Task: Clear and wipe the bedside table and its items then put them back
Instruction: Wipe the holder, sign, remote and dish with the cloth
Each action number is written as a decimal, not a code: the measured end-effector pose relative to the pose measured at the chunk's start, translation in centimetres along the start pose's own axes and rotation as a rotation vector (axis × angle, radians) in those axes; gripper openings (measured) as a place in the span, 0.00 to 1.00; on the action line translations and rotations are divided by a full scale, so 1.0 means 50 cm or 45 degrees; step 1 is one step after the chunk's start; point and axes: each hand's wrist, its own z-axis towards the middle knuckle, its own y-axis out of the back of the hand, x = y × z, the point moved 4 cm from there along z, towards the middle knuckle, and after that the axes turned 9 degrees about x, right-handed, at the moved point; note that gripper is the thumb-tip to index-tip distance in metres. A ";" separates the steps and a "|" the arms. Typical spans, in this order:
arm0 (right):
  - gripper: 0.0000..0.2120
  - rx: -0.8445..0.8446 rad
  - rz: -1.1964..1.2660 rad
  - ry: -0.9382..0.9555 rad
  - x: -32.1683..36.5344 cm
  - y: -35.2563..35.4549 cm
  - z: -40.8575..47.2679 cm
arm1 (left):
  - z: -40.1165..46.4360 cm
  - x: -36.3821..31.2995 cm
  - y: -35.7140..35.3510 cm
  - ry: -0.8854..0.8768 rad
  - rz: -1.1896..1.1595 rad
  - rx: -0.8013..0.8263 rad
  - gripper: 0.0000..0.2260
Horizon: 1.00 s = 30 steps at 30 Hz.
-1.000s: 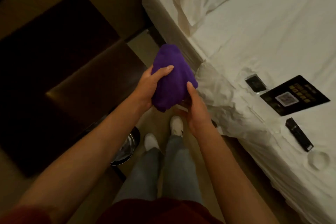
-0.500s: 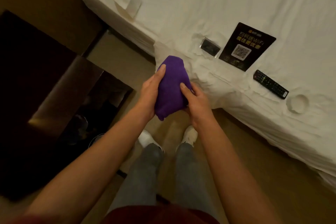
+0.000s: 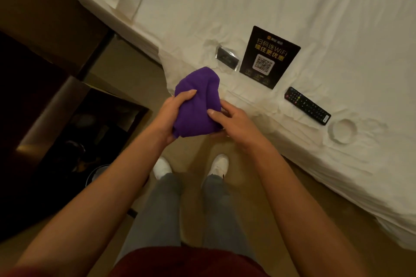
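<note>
Nearest: person stood at the bed edge, both forearms out front, white shoes [image 3: 221, 162] on the tan floor [image 3: 258, 198]. Left hand [image 3: 174, 114] gripped the purple cloth [image 3: 198, 105] from the left, fingers [image 3: 189, 94] curled over its top; right hand [image 3: 231, 120] held the right side, thumb pressed on the fabric, other fingers tucked behind it. Cloth looked wrapped around something small; can't tell what from here. To the left, the dark worktop [image 3: 45, 105] of the bedside table, too dim to read. Further out on the bed [image 3: 337, 18], near its edge: small clear block [image 3: 227, 58], black wifi sign [image 3: 269, 57] just beside it, remote [image 3: 307, 105] a bit right, pale round dish [image 3: 342, 131] past the remote. All apart from each other, none touched by a hand. Judgement: table was cleared, item-wiping step in hand. Next move likely called for finishing the rub on whatever was in the cloth, setting it down, then picking the next piece off the bed one-handed while the other kept the cloth.
</note>
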 end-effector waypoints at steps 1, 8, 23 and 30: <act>0.19 0.013 -0.065 -0.007 0.009 0.011 0.006 | 0.005 -0.002 0.005 0.014 -0.044 -0.021 0.20; 0.18 -0.537 -0.579 0.071 0.100 0.093 0.122 | 0.058 -0.045 0.073 0.034 -0.044 -0.181 0.16; 0.14 -0.523 -1.684 -0.505 0.191 0.120 0.413 | 0.158 -0.175 0.136 0.105 0.153 0.006 0.23; 0.08 -0.550 -1.697 -0.605 0.180 0.131 0.435 | 0.171 -0.211 0.149 0.084 0.132 0.081 0.23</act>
